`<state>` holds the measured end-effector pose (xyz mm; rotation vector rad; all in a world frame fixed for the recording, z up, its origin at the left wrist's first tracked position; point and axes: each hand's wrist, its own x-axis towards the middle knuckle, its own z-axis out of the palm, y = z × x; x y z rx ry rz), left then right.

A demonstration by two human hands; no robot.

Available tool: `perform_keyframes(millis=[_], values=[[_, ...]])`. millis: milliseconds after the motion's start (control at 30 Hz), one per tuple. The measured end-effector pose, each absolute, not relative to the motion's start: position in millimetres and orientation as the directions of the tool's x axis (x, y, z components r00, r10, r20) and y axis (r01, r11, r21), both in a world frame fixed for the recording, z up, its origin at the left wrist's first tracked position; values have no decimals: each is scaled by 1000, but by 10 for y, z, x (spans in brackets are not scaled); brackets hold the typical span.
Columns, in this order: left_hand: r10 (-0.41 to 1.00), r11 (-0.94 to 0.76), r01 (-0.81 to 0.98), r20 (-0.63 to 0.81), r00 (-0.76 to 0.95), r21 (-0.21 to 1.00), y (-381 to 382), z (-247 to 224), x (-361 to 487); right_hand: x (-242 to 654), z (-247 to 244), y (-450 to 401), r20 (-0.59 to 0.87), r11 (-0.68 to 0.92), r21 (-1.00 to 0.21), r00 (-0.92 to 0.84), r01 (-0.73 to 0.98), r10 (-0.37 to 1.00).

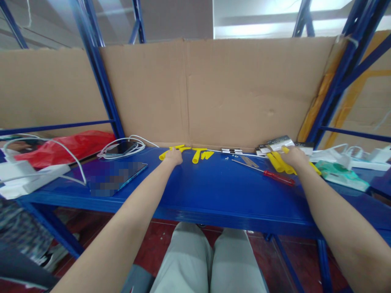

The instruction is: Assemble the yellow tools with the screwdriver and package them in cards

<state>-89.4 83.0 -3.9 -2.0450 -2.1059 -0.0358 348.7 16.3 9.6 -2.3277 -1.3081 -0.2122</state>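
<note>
My left hand is at the back of the blue shelf top, its fingers closed on a yellow T-shaped plastic handle. Just right of it lie another yellow T-shaped handle and small yellow plastic pieces. Over on the right, my right hand reaches into a group of yellow handles, its fingers bent around one of them; the fingertips are partly hidden. Black-and-white packaging cards lie behind that hand. A screwdriver with a red handle rests in front of it.
Thin metal strips and small metal parts lie mid-shelf. A phone, coiled white cable, red bag and white power strip occupy the left. A green-and-white packet sits right. Cardboard walls the back.
</note>
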Motion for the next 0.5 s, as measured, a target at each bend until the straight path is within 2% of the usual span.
perform_keyframes(millis=[200, 367, 433, 500], values=[[963, -54, 993, 259, 80, -104, 804, 53, -732, 3527, 74, 190, 364, -438, -296, 524, 849, 770], [939, -249, 963, 219, 266, -100, 744, 36, -509, 3598, 33, 242, 375, -432, -282, 513, 856, 772], [939, -272, 961, 204, 277, -50, 720, 9, -428, 3632, 12, 274, 389, -427, -275, 506, 861, 770], [934, -294, 955, 199, 298, -50, 701, -21, -374, 3662, -8, 307, 407, -423, -271, 501, 864, 764]])
